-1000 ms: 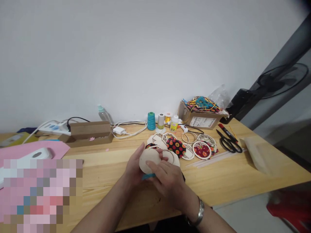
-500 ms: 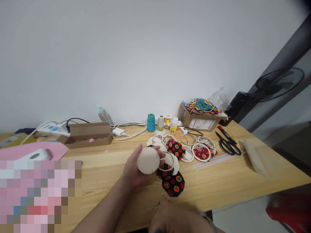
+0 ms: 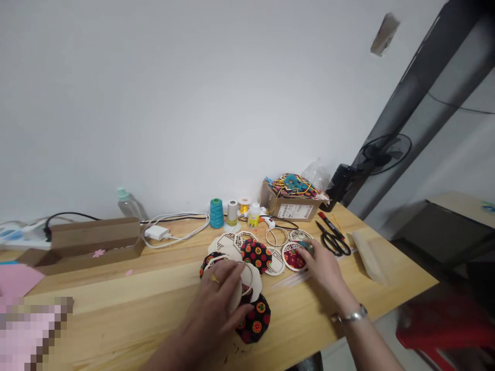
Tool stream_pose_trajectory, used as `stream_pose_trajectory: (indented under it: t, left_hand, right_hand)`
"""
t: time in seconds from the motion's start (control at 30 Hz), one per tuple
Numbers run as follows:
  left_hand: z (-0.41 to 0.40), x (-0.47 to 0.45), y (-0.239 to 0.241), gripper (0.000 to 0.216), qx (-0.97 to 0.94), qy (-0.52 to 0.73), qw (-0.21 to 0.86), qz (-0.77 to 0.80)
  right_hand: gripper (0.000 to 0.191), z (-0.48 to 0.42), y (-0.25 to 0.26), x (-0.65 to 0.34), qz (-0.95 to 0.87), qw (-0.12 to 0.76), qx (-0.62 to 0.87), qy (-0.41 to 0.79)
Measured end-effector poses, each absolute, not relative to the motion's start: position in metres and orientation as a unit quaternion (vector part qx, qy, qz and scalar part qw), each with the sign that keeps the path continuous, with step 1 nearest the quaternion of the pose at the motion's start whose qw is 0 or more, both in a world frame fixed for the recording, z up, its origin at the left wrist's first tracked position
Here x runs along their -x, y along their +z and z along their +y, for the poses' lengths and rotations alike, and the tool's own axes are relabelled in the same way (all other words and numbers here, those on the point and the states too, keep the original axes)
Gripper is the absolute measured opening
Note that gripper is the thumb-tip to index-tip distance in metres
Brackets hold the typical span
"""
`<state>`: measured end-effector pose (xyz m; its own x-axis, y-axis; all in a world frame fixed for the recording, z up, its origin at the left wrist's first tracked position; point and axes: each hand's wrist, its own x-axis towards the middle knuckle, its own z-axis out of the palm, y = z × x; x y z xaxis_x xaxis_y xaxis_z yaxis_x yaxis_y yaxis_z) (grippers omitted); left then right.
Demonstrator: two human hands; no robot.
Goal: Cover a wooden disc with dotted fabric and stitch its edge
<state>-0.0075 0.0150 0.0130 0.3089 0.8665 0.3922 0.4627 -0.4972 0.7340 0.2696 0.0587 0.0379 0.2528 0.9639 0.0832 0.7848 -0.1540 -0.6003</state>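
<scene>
My left hand (image 3: 216,293), palm down, has its fingers and thumb around a pale round disc (image 3: 235,298), mostly hidden beneath it. Under and beside that lie a thin wooden ring (image 3: 248,278) and black flower-print fabric pieces (image 3: 258,324). At the right, my right hand (image 3: 319,260) has its fingers closed on a small teal-and-dark object (image 3: 307,247), whose kind I cannot make out. It is right beside a round lattice frame with red fabric (image 3: 294,256). Another black print piece (image 3: 257,255) and lattice cutouts (image 3: 275,263) lie between the hands.
Black scissors (image 3: 334,242) and a red marker (image 3: 328,222) lie right of my right hand. Along the wall stand a teal thread cone (image 3: 216,214), a glue bottle (image 3: 253,215) and a carton of cords (image 3: 290,206). An open cardboard box (image 3: 96,239) sits at the left.
My left hand has turned from palm up to palm down, bringing the disc over the pile. My right hand has moved from the desk's front edge to the red-fabric frame. The view has shifted right.
</scene>
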Motion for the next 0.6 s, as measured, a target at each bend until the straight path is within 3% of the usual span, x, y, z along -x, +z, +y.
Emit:
stream_pose_trajectory:
  t: [0.1, 0.27, 0.37, 0.47, 0.6]
  left_hand:
    - [0.014, 0.001, 0.004, 0.070, -0.883, 0.225, 0.144, 0.386]
    - [0.012, 0.003, 0.005, 0.062, -0.897, 0.126, 0.111, 0.410]
    - [0.011, 0.006, 0.010, 0.050, -0.877, 0.145, 0.123, 0.440]
    - [0.009, 0.005, 0.013, 0.054, -0.859, 0.194, 0.162, 0.446]
    - [0.009, 0.002, 0.015, 0.062, -0.768, 0.376, 0.252, 0.452]
  right_hand:
    - [0.044, 0.078, 0.031, -0.286, -0.557, 0.257, 0.775, 0.148]
    - [0.020, 0.078, 0.020, -0.280, -0.568, 0.286, 0.745, 0.203]
    - [0.021, 0.072, 0.023, -0.278, -0.566, 0.333, 0.704, 0.271]
    - [0.029, 0.067, 0.037, -0.275, -0.559, 0.392, 0.648, 0.338]
    - [0.035, 0.057, 0.056, -0.248, -0.555, 0.419, 0.572, 0.434]
